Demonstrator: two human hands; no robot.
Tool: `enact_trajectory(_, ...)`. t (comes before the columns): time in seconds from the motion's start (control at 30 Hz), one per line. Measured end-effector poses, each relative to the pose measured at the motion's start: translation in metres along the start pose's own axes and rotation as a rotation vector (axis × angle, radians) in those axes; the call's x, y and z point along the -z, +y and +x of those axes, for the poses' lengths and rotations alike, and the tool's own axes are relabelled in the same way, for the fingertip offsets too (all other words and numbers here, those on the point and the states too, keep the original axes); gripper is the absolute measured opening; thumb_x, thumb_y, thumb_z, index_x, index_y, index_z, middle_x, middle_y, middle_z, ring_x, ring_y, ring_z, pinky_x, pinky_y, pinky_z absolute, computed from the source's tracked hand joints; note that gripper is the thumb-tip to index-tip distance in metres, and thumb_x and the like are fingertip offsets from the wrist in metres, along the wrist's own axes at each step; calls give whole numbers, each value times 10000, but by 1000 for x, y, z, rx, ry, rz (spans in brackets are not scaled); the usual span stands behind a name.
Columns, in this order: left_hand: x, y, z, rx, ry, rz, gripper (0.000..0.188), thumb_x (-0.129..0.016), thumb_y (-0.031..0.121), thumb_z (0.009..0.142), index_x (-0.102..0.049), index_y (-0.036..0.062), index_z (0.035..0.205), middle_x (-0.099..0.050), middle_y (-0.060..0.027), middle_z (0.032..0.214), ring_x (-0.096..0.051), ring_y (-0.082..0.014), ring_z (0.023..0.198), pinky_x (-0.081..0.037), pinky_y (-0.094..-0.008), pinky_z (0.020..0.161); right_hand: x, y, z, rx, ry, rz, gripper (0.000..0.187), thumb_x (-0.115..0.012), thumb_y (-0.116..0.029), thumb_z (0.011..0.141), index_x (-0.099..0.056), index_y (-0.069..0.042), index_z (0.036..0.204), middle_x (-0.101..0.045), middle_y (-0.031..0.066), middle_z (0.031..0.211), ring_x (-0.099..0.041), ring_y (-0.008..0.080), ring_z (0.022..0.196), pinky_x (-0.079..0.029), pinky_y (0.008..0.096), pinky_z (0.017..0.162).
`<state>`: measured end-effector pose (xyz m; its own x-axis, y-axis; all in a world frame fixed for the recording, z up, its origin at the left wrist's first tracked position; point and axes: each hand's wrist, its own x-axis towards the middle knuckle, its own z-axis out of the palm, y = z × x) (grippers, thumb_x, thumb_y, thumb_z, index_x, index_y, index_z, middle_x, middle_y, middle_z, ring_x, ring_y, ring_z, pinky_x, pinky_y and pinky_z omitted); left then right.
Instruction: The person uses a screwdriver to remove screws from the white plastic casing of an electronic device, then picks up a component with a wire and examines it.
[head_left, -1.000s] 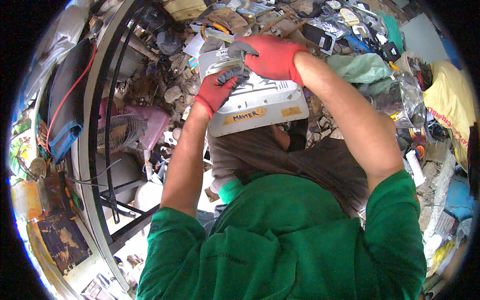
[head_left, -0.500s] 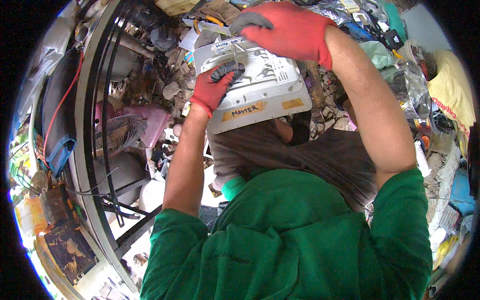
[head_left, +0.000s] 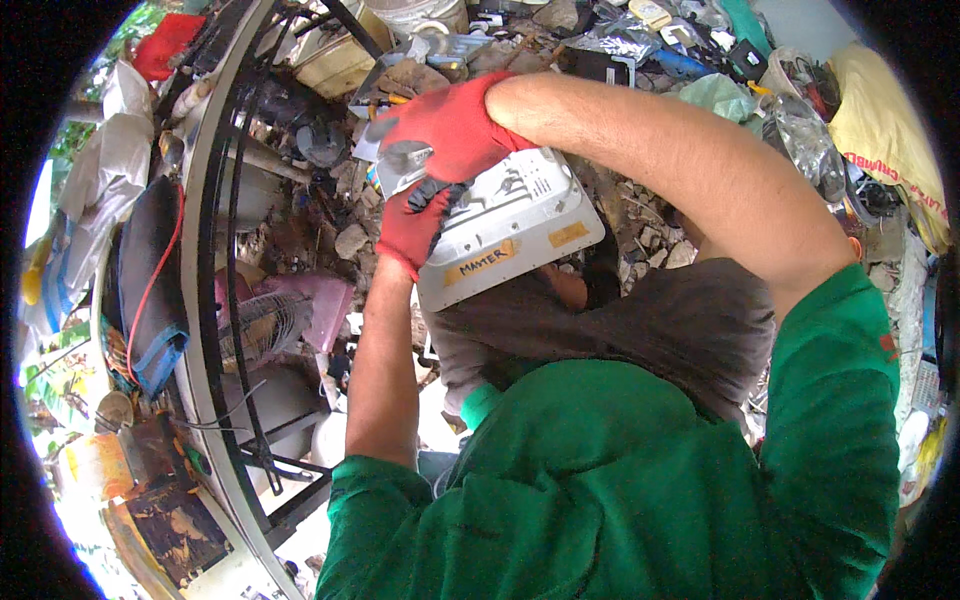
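Scrap-strewn ground (head_left: 648, 222), covered with stones and plastic, spreads around the person. At the middle of it, the left grip, a hand (head_left: 408, 228) in a red-and-grey glove, has its fingers curled at the left side of a ribbed grey metal housing (head_left: 530, 232); what they may have hold of is hidden. Just beyond, the right hand (head_left: 445, 128), gloved alike, bends over the housing's far left part, fingers partly folded; whether it grips anything, I cannot tell. Two strips of orange tape (head_left: 480, 262) mark the housing's near face, whose near edge meets the brown trousers (head_left: 610, 325). Farther left stand a wire fan guard (head_left: 265, 325) and a long metal frame (head_left: 197, 300); on the far right lie a green plastic bag (head_left: 718, 96) and a yellow sack (head_left: 875, 120).
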<state>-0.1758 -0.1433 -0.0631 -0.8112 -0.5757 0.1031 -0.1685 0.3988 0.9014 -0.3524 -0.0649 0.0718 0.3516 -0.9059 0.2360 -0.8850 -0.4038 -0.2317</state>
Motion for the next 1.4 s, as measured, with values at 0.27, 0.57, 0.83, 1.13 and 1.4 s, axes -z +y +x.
enact_trajectory(0.27,-10,4,6,85,148,-165,244,-774,109,793,-694,-2,994,-709,-2,903,-602,-62,818,-497,-261,750,27,-39,3,-391,-367,-234,370,-559,-342,866,-639,-98,1131,-679,142,1056,-646,350,995,-521,456,832)
enact_trajectory(0.57,-17,29,2,-107,173,49,403,-810,171,757,-653,11,1091,-714,-57,1016,-626,-100,933,-497,-301,835,-17,-41,14,-578,127,-423,301,-678,-244,772,-704,-78,1022,-698,118,996,-675,259,955,-537,429,770)
enact_trajectory(0.83,-13,24,6,6,39,19,319,-743,168,837,-640,-12,1079,-708,-35,926,-615,-88,833,-497,-275,772,28,-43,11,-366,-401,-316,327,-751,-120,614,-734,-91,939,-720,98,956,-697,291,906,-568,423,693)
enact_trajectory(1.13,1,16,12,109,-34,-39,219,-751,120,821,-679,-2,988,-710,-18,866,-601,-75,770,-501,-278,710,40,-35,-11,-369,-219,-60,484,-562,-489,853,-686,-94,1103,-649,184,1135,-618,353,1075,-508,430,888)
enact_trajectory(1.4,-16,22,11,30,64,-67,272,-786,121,791,-667,19,1013,-707,-13,860,-606,-74,755,-508,-266,714,44,-36,-6,-475,-329,-250,422,-636,-397,823,-699,-49,1054,-682,175,1081,-663,356,987,-538,447,832)
